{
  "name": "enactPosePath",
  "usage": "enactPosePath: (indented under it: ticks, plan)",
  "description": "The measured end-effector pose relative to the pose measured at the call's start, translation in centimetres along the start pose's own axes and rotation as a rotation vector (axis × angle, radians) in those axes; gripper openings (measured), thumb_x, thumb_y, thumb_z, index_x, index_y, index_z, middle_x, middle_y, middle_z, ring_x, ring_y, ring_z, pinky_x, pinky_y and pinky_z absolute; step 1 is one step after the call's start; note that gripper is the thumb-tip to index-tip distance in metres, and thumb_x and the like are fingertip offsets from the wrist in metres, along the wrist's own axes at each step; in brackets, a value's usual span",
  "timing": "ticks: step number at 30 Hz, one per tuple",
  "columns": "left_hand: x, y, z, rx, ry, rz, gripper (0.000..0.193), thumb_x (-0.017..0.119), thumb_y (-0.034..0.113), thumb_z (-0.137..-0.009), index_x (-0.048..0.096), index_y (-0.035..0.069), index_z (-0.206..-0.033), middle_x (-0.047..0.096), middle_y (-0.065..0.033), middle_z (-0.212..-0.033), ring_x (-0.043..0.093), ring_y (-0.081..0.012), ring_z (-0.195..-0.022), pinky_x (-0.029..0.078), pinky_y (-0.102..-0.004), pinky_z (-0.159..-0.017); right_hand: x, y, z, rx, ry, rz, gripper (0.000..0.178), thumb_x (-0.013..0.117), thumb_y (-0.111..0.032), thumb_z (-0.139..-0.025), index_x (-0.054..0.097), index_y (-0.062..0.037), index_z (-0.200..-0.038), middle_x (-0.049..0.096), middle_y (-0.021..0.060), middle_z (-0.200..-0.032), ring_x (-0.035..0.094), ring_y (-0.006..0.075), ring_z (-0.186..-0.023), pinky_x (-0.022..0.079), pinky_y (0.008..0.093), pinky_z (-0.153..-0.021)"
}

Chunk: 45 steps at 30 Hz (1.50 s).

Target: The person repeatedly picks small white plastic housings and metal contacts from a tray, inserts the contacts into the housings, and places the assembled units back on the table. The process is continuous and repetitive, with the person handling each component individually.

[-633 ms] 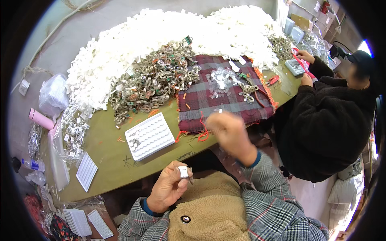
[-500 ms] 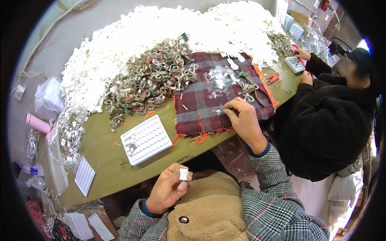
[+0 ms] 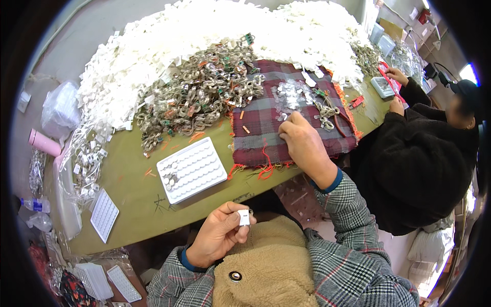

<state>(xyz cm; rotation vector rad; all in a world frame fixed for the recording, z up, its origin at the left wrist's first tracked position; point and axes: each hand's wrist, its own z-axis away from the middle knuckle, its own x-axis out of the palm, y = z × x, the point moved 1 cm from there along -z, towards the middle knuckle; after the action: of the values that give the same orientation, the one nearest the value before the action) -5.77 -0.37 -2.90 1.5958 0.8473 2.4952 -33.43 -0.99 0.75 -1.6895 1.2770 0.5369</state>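
My left hand (image 3: 217, 235) is closed in front of my chest. Between its thumb and fingers is a small white plastic casing (image 3: 244, 218) with a dark slot in one face. Over the plaid cloth (image 3: 255, 146) my right hand (image 3: 309, 148) has its fingertips pinched together and turned down. What they hold, if anything, is hidden. Just beyond these fingers lies a scatter of small clear plastic pieces (image 3: 292, 94). A little bundle of coiled cables (image 3: 326, 115) rests to the right of it. Nearer me, a white tray (image 3: 199, 174) of round hollows carries several small parts at its left side.
A heap of coiled cables (image 3: 199, 94) and a large pile of white casings (image 3: 169, 46) cover the back. Red-handled pliers (image 3: 345, 123) lie on the cloth's right side. At right a co-worker (image 3: 409, 158) handles a red tool. A pink bottle (image 3: 44, 143) stands far left.
My right fingertips have come over the spot where a small clear piece lay, now covered. The left hand still holds the casing. The co-worker has raised a red tool. The view has shifted slightly.
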Motion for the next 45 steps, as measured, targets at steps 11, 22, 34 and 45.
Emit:
enactPosePath:
  ticks: [11, 22, 34, 45]
  plan:
    - [-0.1, 0.5, 3.8, 0.306, 0.041, 0.004, 0.023, 0.054, 0.012, -0.1, 0.058, 0.0, -0.12, 0.067, -0.0163, -0.102, 0.066, -0.0149, -0.078, 0.057, -0.0284, -0.07, 0.7, -12.5, 6.3, -0.304, -0.182, -0.728, 0.039, 0.062, 0.009, -0.075, 0.064, -0.0014, -0.112, 0.061, 0.0117, -0.083, 0.062, 0.0271, -0.072, 0.052, 0.0357, -0.064]
    - [0.1, -0.3, 5.4, 0.34, 0.068, -0.176, 0.02, 0.057, 0.011, -0.099, 0.061, -0.002, -0.114, 0.069, -0.0134, -0.096, 0.067, -0.0158, -0.074, 0.059, -0.0284, -0.068, -1.0, -13.9, 6.8, -0.565, -0.318, -0.484, 0.04, 0.059, 0.001, -0.077, 0.06, 0.0017, -0.118, 0.062, 0.0102, -0.08, 0.063, 0.0267, -0.071, 0.053, 0.0359, -0.064]
    - [0.2, 0.1, 5.4, 0.364, 0.128, -0.072, 0.021, 0.057, 0.01, -0.098, 0.061, -0.004, -0.114, 0.069, -0.0128, -0.093, 0.067, -0.0152, -0.073, 0.059, -0.0284, -0.067, 0.3, -14.0, 7.6, 0.048, -0.391, -0.776, 0.007, 0.063, 0.005, -0.084, 0.06, 0.0029, -0.09, 0.062, 0.0142, -0.079, 0.065, 0.0242, -0.066, 0.052, 0.0323, -0.058]
    - [1.2, 6.0, 7.2, 0.352, 0.127, -0.048, 0.04, 0.056, 0.014, -0.099, 0.048, -0.001, -0.134, 0.064, -0.0115, -0.098, 0.064, -0.0172, -0.077, 0.057, -0.0263, -0.063, 1.3, -13.2, 4.9, -0.119, -0.227, -0.786, 0.018, 0.066, 0.005, -0.083, 0.069, 0.0028, -0.101, 0.069, 0.0157, -0.093, 0.068, 0.0266, -0.083, 0.054, 0.0318, -0.073]
